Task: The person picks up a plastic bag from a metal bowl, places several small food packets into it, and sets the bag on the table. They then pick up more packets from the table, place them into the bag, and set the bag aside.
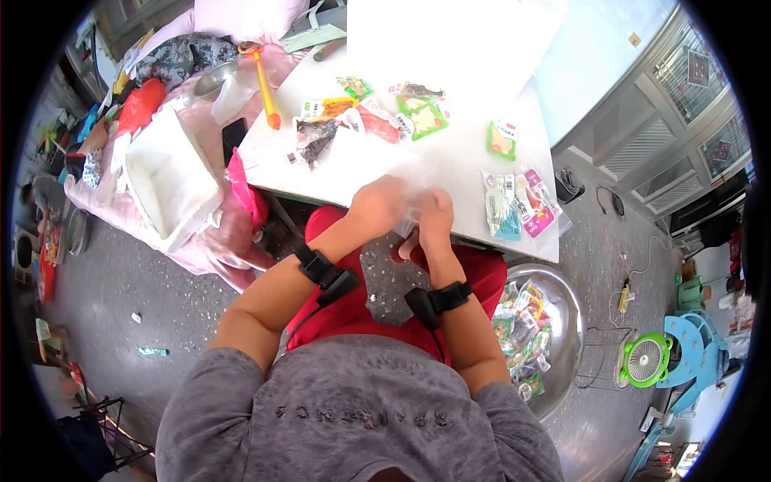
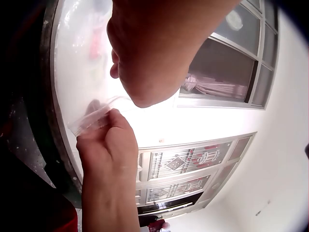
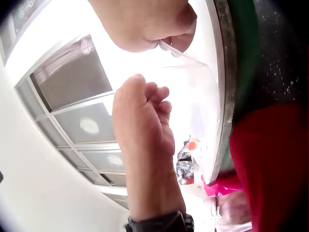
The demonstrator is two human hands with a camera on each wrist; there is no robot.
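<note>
My right hand (image 1: 435,217) pinches the edge of a clear plastic bag (image 2: 91,121) at the table's front edge. In the right wrist view, the bag (image 3: 200,72) hangs as a thin, see-through sheet from the thumb and fingers of that hand (image 3: 159,24). My left hand (image 1: 377,207), blurred in the head view, is close beside it over the table. In the right wrist view the left hand's (image 3: 145,111) fingers are curled, with nothing showing in them and a gap between them and the bag. The left wrist view shows mostly the back of this hand (image 2: 145,63).
Several snack packets (image 1: 422,116) lie on the white table (image 1: 321,173), with more packets (image 1: 536,201) at its right. A metal basin (image 1: 566,321) of packets stands on the floor at right. A white padded box (image 1: 173,181) and a phone (image 1: 234,135) lie at left.
</note>
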